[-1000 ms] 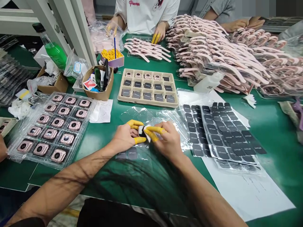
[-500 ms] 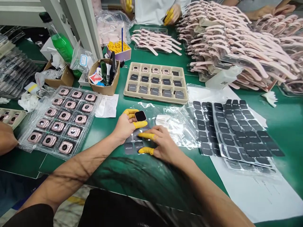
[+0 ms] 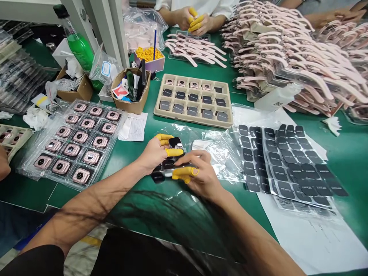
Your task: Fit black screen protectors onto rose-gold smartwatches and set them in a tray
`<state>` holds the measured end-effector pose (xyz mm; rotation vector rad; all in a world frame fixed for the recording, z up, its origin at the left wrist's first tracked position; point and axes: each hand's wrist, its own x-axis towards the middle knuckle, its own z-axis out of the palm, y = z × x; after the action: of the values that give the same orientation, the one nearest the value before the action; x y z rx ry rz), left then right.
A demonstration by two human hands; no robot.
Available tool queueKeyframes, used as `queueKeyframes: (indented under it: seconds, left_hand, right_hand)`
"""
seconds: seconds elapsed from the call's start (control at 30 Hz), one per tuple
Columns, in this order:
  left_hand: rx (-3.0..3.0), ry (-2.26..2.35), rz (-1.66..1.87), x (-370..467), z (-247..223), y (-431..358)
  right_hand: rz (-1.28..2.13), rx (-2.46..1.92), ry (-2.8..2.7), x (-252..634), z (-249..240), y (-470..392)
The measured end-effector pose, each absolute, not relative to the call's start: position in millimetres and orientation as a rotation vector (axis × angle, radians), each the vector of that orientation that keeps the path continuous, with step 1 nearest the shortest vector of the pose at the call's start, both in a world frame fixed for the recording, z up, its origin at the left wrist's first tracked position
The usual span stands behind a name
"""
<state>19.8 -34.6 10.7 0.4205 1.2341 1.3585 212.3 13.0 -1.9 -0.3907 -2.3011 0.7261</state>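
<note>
My left hand [image 3: 155, 153], with yellow finger cots on thumb and finger, pinches a watch case [image 3: 174, 143] by its sides. The black screen faces up and has a bright reflection on it. My right hand [image 3: 198, 172], also in yellow finger cots, is closed on a clear sheet of dark square stickers [image 3: 159, 176] just below the watch case. That sheet is tilted and bent, and its far part is hidden behind my hands. Crumpled clear plastic film [image 3: 224, 153] lies to the right of my right hand.
A beige tray [image 3: 193, 119] of watch cases and dark squares stands ahead. A clear tray [image 3: 110, 151] of pink watch cases lies left, sticker sheets [image 3: 283, 161] right. Behind are a cardboard box [image 3: 132, 105], a white bottle [image 3: 277, 100], piled pink straps [image 3: 287, 57] and a co-worker's hands [image 3: 197, 23].
My right hand has closed on the sticker sheet and raised its near edge off the flat. The watch case stays in my left hand. The co-worker's hands have come together.
</note>
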Motion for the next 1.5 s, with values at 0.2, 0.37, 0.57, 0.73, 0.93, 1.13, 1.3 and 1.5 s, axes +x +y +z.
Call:
queueKeyframes:
  seconds: [0.2, 0.37, 0.57, 0.73, 0.93, 1.13, 1.3, 1.5]
  left_hand:
    - [0.806, 1.433, 1.145, 31.2, 11.2, -40.7]
    - [0.947, 1.479, 1.057, 36.2, 14.6, -43.5]
    - [1.05, 1.504, 0.982, 34.6, 11.6, -44.0]
    - [1.095, 1.517, 0.947, 34.9, 12.6, -45.3]
    - [1.117, 1.537, 0.942, 34.5, 12.3, -45.1]
    - [1.155, 1.532, 0.967, 33.4, 6.2, -46.9]
    - [1.049, 1.509, 1.017, 32.6, 4.0, -45.4]
    - [0.989, 1.481, 1.058, 32.1, 2.5, -45.4]
  right_hand:
    - [1.65, -0.66, -1.591, 234.2, 20.9, 25.3]
    - [1.647, -1.247, -1.281, 218.3, 7.3, 26.0]
    - [1.785, -1.256, -1.239, 207.2, 1.6, 20.2]
    - [1.765, -1.269, -1.261, 208.0, -0.7, 20.8]
    - [1.755, -1.279, -1.282, 208.3, -3.3, 20.8]
    - [1.676, -1.26, -1.327, 206.9, -6.5, 18.1]
    - [1.491, -1.263, -1.308, 206.7, -2.0, 18.4]
    - [1.554, -1.248, -1.61, 209.7, -12.4, 14.2]
